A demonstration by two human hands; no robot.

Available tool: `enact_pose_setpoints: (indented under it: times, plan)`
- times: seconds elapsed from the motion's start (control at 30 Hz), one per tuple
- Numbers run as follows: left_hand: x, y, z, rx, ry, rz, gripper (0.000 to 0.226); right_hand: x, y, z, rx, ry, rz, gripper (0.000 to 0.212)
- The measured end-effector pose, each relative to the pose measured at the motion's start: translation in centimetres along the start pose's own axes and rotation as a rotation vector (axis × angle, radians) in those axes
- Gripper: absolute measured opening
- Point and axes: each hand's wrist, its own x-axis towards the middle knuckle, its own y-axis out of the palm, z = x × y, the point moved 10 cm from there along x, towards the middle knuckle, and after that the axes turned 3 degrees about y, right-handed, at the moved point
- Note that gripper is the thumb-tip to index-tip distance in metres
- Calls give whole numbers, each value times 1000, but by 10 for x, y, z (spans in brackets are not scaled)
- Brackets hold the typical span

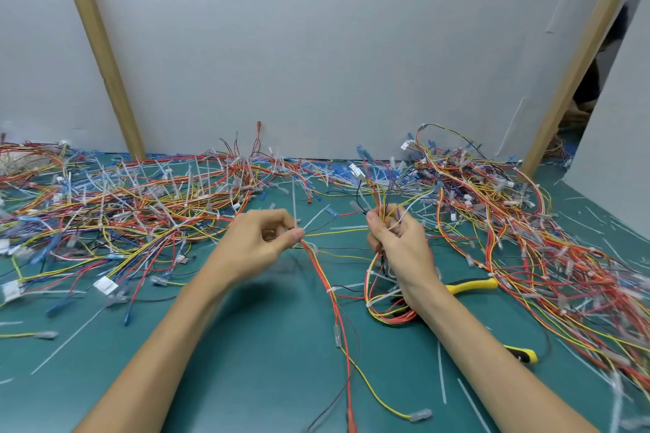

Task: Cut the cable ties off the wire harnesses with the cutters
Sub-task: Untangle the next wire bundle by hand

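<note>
My left hand [262, 242] pinches a white cable tie [294, 200] that stands upright from its fingertips, together with red and yellow wires of a harness [332, 295] that trail toward me. My right hand [397, 242] grips a bunch of red, yellow and black wires of the same harness, which loop below the wrist. The yellow-handled cutters [471, 286] lie on the green mat just right of my right wrist; neither hand holds them. The picture is a little blurred around the fingers.
Large tangles of wire harnesses lie at the left [123, 207] and at the right [527, 228]. Cut white ties [441, 376] are scattered over the green mat [253, 362]. A grey partition with wooden posts [102, 53] closes the back.
</note>
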Motion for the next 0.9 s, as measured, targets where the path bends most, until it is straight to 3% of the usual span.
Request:
enact_pose_setpoints:
  times: [0.27, 0.43, 0.57, 0.9]
  plan:
    - [-2, -5, 4, 110, -2, -43, 27, -4, 5, -9, 179, 166, 61, 12]
    - [-6, -12, 7, 70, -28, -160, 16, -9, 15, -5, 260, 230, 195, 40]
    - [-3, -16, 16, -25, -84, -179, 13, -9, 12, -7, 273, 242, 165, 22]
    - [-1, -14, 13, -162, -70, -231, 7, -11, 15, -5, 231, 205, 191, 26]
